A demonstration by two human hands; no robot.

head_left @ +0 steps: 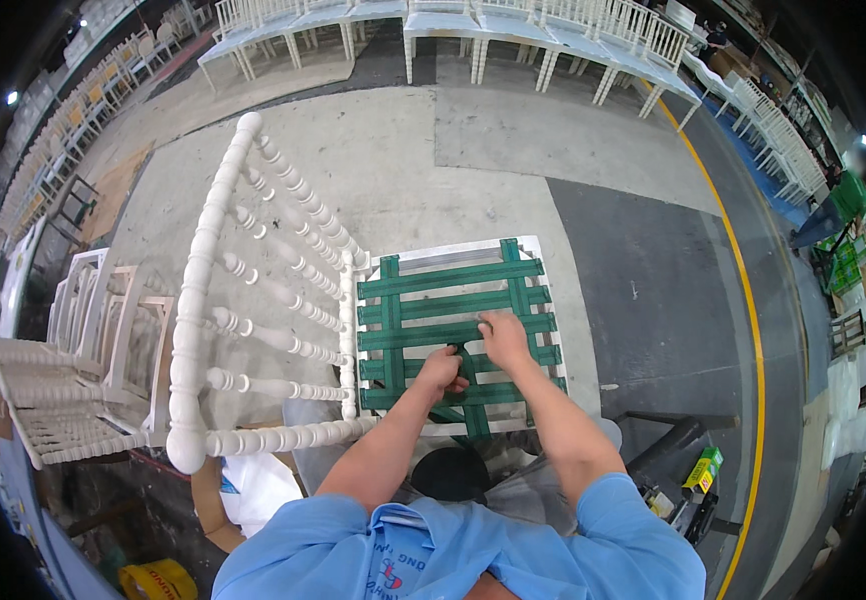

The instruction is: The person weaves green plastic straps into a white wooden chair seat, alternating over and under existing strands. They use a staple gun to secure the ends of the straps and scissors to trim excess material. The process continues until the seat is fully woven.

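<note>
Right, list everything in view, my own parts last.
Chair: one, white, centre
Webbing straps: several, green, crossing the chair's seat
Standing chairs: many, white, along the top
Distant chairs: many, pale, far left
Chair frames: several, white, left
Floor line: one, yellow, right
Small box: one, green and yellow, lower right
Round container: one, yellow, lower left
Shirt: one, light blue, bottom
Forearms: two, bare, lower centre
Left hand: one, bare, at the webbing
Right hand: one, bare, on the webbing
</note>
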